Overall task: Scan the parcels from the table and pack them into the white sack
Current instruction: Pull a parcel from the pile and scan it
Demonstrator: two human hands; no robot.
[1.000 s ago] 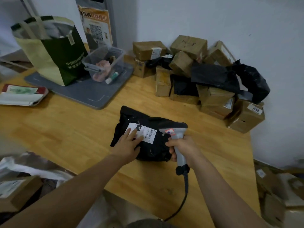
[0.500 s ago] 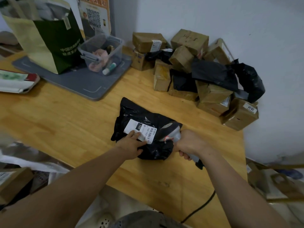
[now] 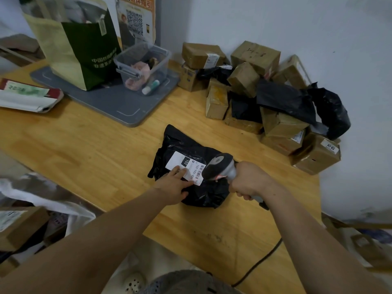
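Black plastic mailer parcel (image 3: 177,141) lies flat near the middle of the light wooden table (image 3: 84,145), white shipping label (image 3: 180,161) facing up. Left hand (image 3: 171,185) rests on it, fingers straight, pinning the label's near edge; right hand (image 3: 248,179) is clenched round the handle of a grey corded barcode scanner (image 3: 220,166), its head just over the label's barcode end. Heap of brown cardboard boxes and black bags (image 3: 265,92) sits against the wall at the far right corner; white sack (image 3: 78,213) lies below the table's near left edge.

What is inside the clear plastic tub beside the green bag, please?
In the clear tub: a crumpled pink item, a white tube with a green cap, a dark item behind. Anything beneath the pink item is covered.
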